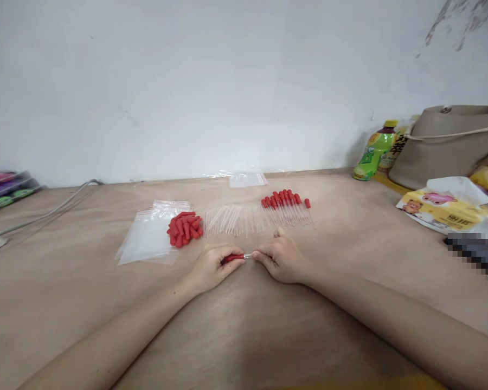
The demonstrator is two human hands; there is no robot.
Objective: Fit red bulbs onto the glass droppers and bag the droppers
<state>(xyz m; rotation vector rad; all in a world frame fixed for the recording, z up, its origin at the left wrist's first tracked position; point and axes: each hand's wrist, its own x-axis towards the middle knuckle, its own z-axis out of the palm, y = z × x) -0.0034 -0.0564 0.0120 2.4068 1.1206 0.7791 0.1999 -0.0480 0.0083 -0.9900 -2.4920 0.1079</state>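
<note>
Between the finger and thumb of my left hand is a red rubber dropper bulb. My right hand pinches a clear glass dropper tube, whose near end meets the bulb's mouth. How far the tube sits inside the bulb I cannot tell. Just beyond my left hand lies a heap of loose red bulbs. Several bare glass tubes are spread out beyond both hands. Further right, droppers with red bulbs fitted lie side by side in a row.
Clear zip bags lie left of the heap, and another bag is by the wall. On the right are a green drink bottle, a beige bag, a tissue pack and a blurred dark object. A cable crosses the left side.
</note>
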